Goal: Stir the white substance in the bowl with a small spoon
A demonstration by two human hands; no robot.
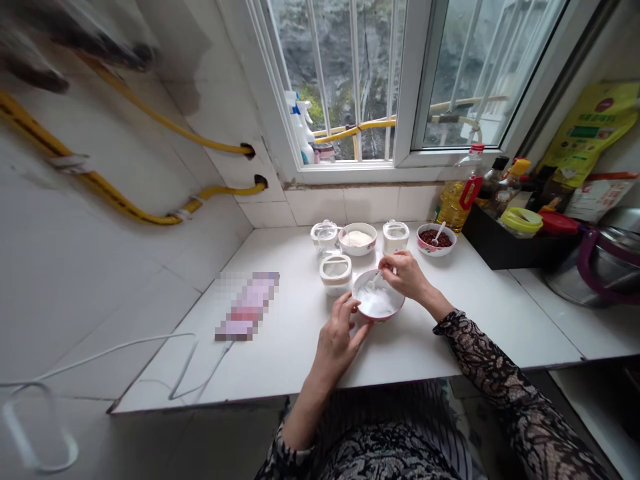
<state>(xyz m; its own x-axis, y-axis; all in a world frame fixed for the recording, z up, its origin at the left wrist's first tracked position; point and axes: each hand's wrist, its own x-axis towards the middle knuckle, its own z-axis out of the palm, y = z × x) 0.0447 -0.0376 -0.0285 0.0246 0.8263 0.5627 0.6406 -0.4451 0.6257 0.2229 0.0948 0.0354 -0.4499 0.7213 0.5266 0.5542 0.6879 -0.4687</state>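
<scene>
While half-open left hand point(337, 343) touches one bowl point(373, 316), right hand point(404, 275) pinching one spoon point(373, 283), three jars point(336, 275) nearby

No legible text is found. Printing is seen on the yellow-green package point(587, 133) and the white-and-red packet point(597, 197), but it is too small to be read. The label on the cooking oil bottle point(457, 193) is unreadable too. The pink flat item point(247, 305) on the desk point(165, 380) is pixelated out.
</scene>
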